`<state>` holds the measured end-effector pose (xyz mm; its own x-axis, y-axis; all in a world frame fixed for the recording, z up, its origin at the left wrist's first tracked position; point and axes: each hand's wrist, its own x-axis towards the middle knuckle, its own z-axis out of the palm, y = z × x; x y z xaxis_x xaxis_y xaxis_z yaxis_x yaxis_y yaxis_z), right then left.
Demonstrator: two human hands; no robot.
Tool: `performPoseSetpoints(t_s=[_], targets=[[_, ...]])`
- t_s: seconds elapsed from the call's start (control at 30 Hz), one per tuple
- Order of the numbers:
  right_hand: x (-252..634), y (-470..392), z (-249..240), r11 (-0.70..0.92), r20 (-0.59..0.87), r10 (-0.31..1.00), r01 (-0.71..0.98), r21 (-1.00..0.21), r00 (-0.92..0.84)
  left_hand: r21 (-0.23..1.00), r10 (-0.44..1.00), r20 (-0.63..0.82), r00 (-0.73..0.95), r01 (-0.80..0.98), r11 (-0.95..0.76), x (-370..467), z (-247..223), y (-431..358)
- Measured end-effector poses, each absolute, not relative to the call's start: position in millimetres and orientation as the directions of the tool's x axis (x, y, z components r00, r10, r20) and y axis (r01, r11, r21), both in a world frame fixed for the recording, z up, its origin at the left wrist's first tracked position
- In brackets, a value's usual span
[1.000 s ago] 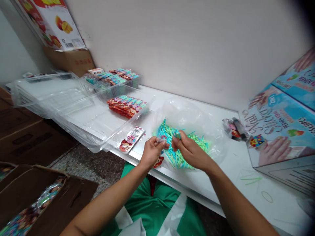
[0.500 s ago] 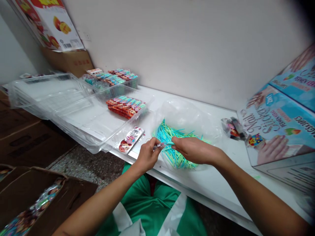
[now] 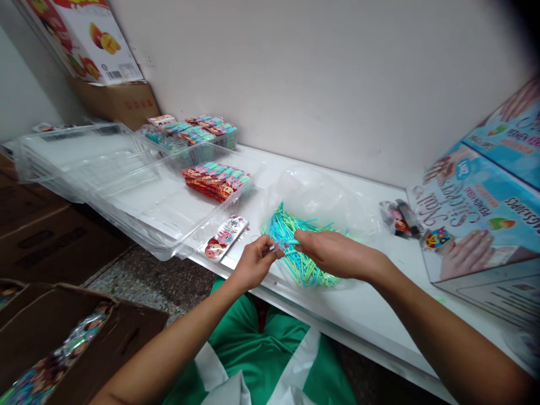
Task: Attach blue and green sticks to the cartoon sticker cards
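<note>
My left hand [image 3: 255, 264] pinches a small clear packet [image 3: 278, 246] with pink print, its fingers closed round the near end. On the packet's other side, my right hand [image 3: 331, 253] has its fingers together on a short turquoise strip [image 3: 291, 242] that meets the packet. Whether the strip is inside the packet or against it, I cannot tell. Below both hands a heap of thin blue and green plastic sticks [image 3: 301, 267] spills from an open clear bag [image 3: 316, 191]. A flat printed packet [image 3: 222, 239] with a cartoon figure lies left of my left hand.
Stacked clear plastic trays [image 3: 164, 247] stand on the white table [image 3: 379, 315], red packets [image 3: 215, 181] in the front one. A filled tub [image 3: 194, 134] is behind. Blue cartons [image 3: 485, 208] and dark-wrapped pieces [image 3: 399, 219] are at right, an open cardboard box [image 3: 126, 337] at lower left.
My left hand has turned slightly, its thumb now further along the packet. The right hand stays at the turquoise strip with hardly any shift. The other things lie as before.
</note>
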<state>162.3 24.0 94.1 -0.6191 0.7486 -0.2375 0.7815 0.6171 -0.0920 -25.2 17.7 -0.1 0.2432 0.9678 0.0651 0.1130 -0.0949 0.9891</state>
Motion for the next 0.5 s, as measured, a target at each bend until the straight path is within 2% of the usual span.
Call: performPoseSetpoints(t_s=[0.1,0.2,0.4,0.5], targets=[[162.7,23.7,95.3,0.621,-0.239,0.738,0.774,-0.125,-0.631,0.999,0.954,-0.03,0.299,0.021,0.025,-27.0,-0.9,17.9],[163.7,24.0,94.4,0.62,-0.227,0.734,0.768,-0.158,-0.64,0.994,0.94,-0.068,0.335,-0.062,0.094,-28.1,-1.4,17.8],[164.7,26.0,90.5,0.619,-0.265,0.726,0.771,-0.148,-0.634,1.0,0.941,-0.014,0.339,0.026,0.006,-28.1,3.3,15.5],[165.0,25.8,93.1,0.617,-0.236,0.73,0.767,-0.175,-0.641,0.999,0.942,-0.001,0.335,0.046,-0.015,-28.2,6.0,14.4]])
